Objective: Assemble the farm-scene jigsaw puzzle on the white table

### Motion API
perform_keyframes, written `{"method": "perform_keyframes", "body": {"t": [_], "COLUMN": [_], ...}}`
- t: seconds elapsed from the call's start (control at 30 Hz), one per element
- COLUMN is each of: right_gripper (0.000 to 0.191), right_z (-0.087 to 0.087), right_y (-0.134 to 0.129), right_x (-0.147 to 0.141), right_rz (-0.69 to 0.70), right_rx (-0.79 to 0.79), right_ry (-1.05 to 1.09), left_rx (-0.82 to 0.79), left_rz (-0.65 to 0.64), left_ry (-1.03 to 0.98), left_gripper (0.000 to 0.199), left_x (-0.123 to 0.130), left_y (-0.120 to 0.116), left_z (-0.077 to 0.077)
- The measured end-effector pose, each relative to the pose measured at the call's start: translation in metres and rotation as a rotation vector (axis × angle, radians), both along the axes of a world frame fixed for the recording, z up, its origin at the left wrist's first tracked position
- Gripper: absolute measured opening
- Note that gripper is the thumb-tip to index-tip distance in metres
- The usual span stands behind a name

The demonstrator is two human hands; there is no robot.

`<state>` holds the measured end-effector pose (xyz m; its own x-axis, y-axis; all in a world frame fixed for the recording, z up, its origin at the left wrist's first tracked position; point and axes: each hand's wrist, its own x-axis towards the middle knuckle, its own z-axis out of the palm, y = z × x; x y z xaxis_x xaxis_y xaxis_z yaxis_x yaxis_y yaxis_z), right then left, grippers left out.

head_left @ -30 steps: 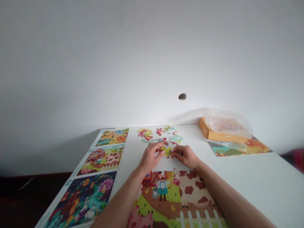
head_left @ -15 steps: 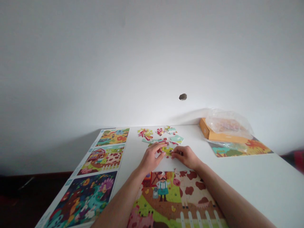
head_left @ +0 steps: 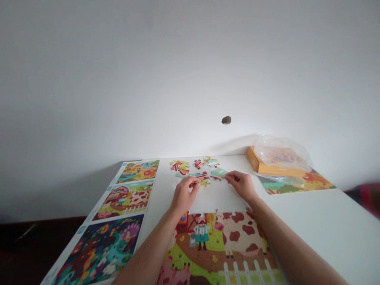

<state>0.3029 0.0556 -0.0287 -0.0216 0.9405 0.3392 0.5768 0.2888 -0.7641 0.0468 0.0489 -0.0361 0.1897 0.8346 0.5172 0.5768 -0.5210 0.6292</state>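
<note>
Beyond a partly assembled farm puzzle [head_left: 213, 247], my left hand [head_left: 184, 194] pinches a small puzzle piece at the near side of the loose pieces. My right hand [head_left: 241, 184] has its thumb and fingertips closed at the right edge of a pale green piece [head_left: 219, 172]. Red and green pieces [head_left: 204, 179] lie between the hands. Farther back are a cluster of loose pieces [head_left: 179, 166] and a red barn piece [head_left: 198, 164]. The assembled part shows a farmer, a cow and a white fence, and my forearms cover its sides.
Three picture sheets, showing a savanna [head_left: 139, 171], a farm [head_left: 126, 199] and a night scene [head_left: 103, 249], line the table's left side. An orange box [head_left: 267, 167] under clear plastic [head_left: 283, 150] sits at the back right, on a lion picture [head_left: 317, 181]. A wall stands behind.
My hands have moved apart. The right one has gone right and slightly away, to the pale green piece; the left has shifted slightly left. The view has shifted a little.
</note>
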Motion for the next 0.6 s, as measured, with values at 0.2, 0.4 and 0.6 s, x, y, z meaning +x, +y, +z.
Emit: {"method": "perform_keyframes", "body": {"t": [0.2,0.4,0.6], "right_gripper": [0.042,0.035,0.046], "right_z": [-0.003,-0.010,-0.015], "right_y": [0.013,0.013,0.008], "right_x": [0.027,0.020,0.006], "right_rz": [-0.259,-0.183,0.116], "right_rx": [0.037,0.040,0.086], "right_ry": [0.223,0.080,-0.261], "left_rx": [0.068,0.092,0.051], "left_rz": [0.165,0.213,0.282], "left_ry": [0.007,0.014,-0.006], "left_gripper": [0.012,0.010,0.015], "left_x": [-0.005,-0.006,-0.007], "left_y": [0.004,0.004,0.006], "left_z": [0.000,0.001,-0.004]}}
